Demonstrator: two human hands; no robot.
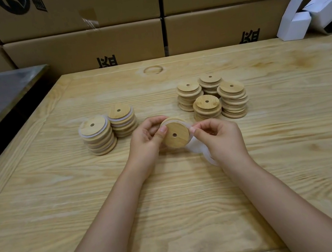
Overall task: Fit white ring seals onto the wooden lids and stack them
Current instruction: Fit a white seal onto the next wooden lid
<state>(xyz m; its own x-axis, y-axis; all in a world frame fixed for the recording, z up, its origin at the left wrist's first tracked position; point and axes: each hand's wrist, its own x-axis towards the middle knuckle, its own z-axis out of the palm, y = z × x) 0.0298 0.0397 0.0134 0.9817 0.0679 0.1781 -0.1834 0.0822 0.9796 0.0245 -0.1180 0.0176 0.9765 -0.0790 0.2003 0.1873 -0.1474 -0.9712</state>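
Table [64,210] is carrying two groups of stacks: ringed lids [98,137] lying well out to the left of the left hand [148,139], and bare lids [211,100] standing just beyond the right hand [221,138]. The left hand is gripping one lid [175,135] by its rim, tilted up between both hands. The right hand is pinching a white ring [188,123] at the lid's near edge, with spare rings [197,150] bunching beneath its palm. Assessment: the lid is appearing light, stiff and smooth, best held at the rim. The ring is appearing thin, soft and stretchy, best pinched close to the lid's edge.
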